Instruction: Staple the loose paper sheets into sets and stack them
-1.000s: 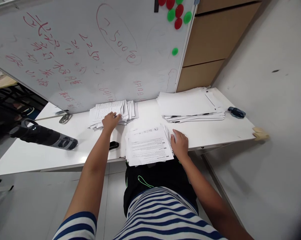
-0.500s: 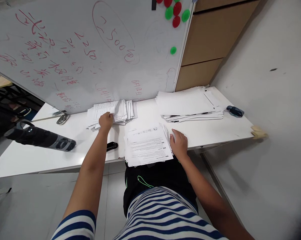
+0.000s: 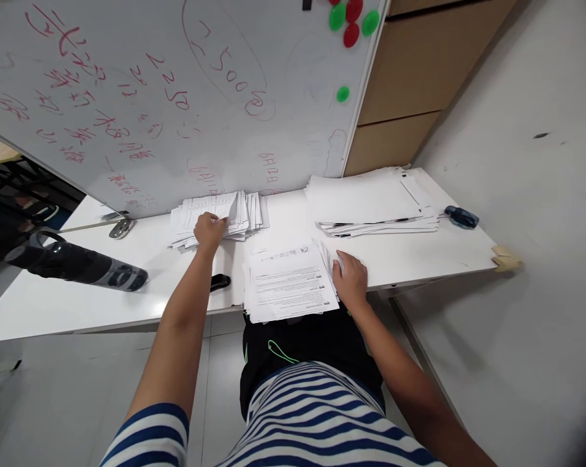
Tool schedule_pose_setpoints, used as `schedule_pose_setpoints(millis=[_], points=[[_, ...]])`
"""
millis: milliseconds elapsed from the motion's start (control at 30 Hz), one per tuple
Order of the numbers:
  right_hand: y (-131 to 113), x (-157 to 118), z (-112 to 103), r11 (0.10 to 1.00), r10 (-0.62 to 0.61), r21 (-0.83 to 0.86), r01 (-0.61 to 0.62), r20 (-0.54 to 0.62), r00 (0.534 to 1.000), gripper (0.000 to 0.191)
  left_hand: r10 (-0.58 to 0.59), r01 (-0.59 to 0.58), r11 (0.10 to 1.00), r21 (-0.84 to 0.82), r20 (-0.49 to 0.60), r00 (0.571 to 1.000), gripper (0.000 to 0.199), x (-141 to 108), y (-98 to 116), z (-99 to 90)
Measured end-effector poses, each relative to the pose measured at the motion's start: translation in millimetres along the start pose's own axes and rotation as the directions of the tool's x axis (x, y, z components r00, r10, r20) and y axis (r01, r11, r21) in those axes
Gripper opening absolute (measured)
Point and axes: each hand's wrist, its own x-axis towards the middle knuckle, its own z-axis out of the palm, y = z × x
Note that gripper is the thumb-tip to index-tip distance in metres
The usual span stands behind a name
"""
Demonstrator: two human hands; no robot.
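My left hand (image 3: 209, 231) is at the far-left stack of printed papers (image 3: 190, 211), its fingers closed on a sheet of paper (image 3: 233, 209) whose edge curls up. Directly before my body lies a second pile of printed sheets (image 3: 287, 285), overhanging the table's front edge. My right hand (image 3: 351, 279) rests on the table at that pile's right side with its fingers curled. Something small and whitish shows between its thumb and forefinger; what it is I cannot make out. A black stapler-like object (image 3: 220, 281) lies left of the near pile.
Large white sheets (image 3: 365, 198) are stacked at the back right, beside a dark blue object (image 3: 462, 217). A dark bottle (image 3: 85, 264) lies on the left of the white table (image 3: 409, 256), near a computer mouse (image 3: 122, 227). Behind stand a whiteboard (image 3: 293, 117) and cardboard boxes (image 3: 404, 71).
My left hand has shifted slightly right on the far stack, and the sheet's edge there is curled differently. My right hand stays beside the near pile. The view has tilted slightly.
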Motion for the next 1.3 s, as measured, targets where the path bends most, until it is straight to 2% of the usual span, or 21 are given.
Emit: schedule_pose_setpoints(millis=[100, 267, 433, 533, 600, 667, 733, 767, 833, 867, 933, 1000, 1033, 1100, 1133, 1200, 1300], points=[[0.7, 0.0, 0.6, 1.0, -0.012, -0.008, 0.012, -0.013, 1.0, 0.036, 0.021, -0.021, 1.0, 0.015, -0.03, 0.999, 0.045, -3.4, 3.6, 6.0], [1.0, -0.6, 1.9, 1.0, -0.023, -0.012, 0.023, -0.029, 0.999, 0.035, 0.053, -0.052, 0.996, 0.073, -0.021, 0.998, 0.039, -3.7, 4.2, 10.4], [-0.3, -0.9, 1.1, 1.0, -0.02, -0.009, 0.02, -0.034, 0.999, 0.035, 0.075, -0.073, 0.996, 0.045, -0.057, 0.996, 0.031, 3.0, -0.9, 10.2], [-1.0, -0.9, 0.0, 1.0, -0.01, -0.001, 0.01, -0.024, 1.0, 0.035, 0.022, -0.026, 0.998, -0.053, -0.07, 0.997, 0.034, 9.4, -6.2, 6.6], [-1.0, -1.0, 0.0, 1.0, -0.005, 0.014, 0.005, -0.015, 1.0, 0.036, -0.056, 0.041, 0.967, -0.252, -0.053, 0.997, 0.037, 9.5, -8.0, 1.0], [-0.6, -0.9, 0.7, 0.999, 0.003, 0.036, -0.003, -0.011, 1.0, 0.036, -0.153, 0.116, 0.829, -0.547, -0.021, 0.988, 0.036, 0.5, -5.5, -9.2], [0.2, 0.5, 0.9, 0.997, 0.018, 0.074, -0.018, -0.002, 1.0, 0.037, -0.187, 0.145, 0.559, -0.816, 0.046, 0.981, 0.036, -22.2, 2.5, -24.8], [0.4, 1.7, 0.0, 0.994, 0.034, 0.104, -0.034, 0.004, 0.999, 0.037, -0.144, 0.142, 0.4, -0.906, 0.091, 0.985, 0.04, -38.9, 8.2, -34.2], [-0.3, 4.9, -5.3, 0.973, 0.088, 0.21, -0.093, 0.034, 0.996, 0.038, 0.031, 0.174, 0.117, -0.978, 0.179, 0.983, 0.046, -80.9, 21.4, -53.9], [-1.9, 6.5, -10.1, 0.949, 0.128, 0.284, -0.139, 0.058, 0.99, 0.041, 0.142, 0.216, 0.012, -0.976, 0.216, 0.966, 0.046, -104.3, 27.8, -62.8], [-9.1, 8.5, -24.1, 0.865, 0.196, 0.445, -0.233, 0.129, 0.972, 0.049, 0.263, 0.307, -0.134, -0.942, 0.265, 0.928, 0.045, -150.6, 38.7, -75.4], [-22.6, 7.4, -41.2, 0.742, 0.194, 0.6, -0.299, 0.234, 0.953, 0.06, 0.332, 0.45, -0.202, -0.87, 0.372, 0.867, 0.043, -190.5, 45.9, -78.6], [-31.5, 5.6, -49.7, 0.666, 0.143, 0.673, -0.323, 0.31, 0.94, 0.066, 0.354, 0.517, -0.224, -0.826, 0.425, 0.833, 0.043, -206.8, 48.1, -76.7], [-51.3, 0.3, -63.8, 0.455, 0.022, 0.808, -0.375, 0.411, 0.911, 0.079, 0.373, 0.605, -0.251, -0.756, 0.5, 0.781, 0.045, -232.5, 50.4, -68.2], [-60.9, -2.7, -68.9, 0.37, -0.017, 0.829, -0.418, 0.456, 0.89, 0.081, 0.367, 0.622, -0.261, -0.738, 0.52, 0.771, 0.046, -242.1, 50.6, -62.9], [-76.7, -8.2, -75.1, 0.268, -0.033, 0.827, -0.495, 0.521, 0.853, 0.075, 0.333, 0.622, -0.269, -0.735, 0.535, 0.776, 0.047, -256.2, 48.9, -53.7], [-87.7, -12.7, -76.8, 0.226, 0.04, 0.801, -0.554, 0.561, 0.827, 0.055, 0.291, 0.581, -0.25, -0.775, 0.512, 0.808, 0.046, -265.4, 39.2, -50.3]])
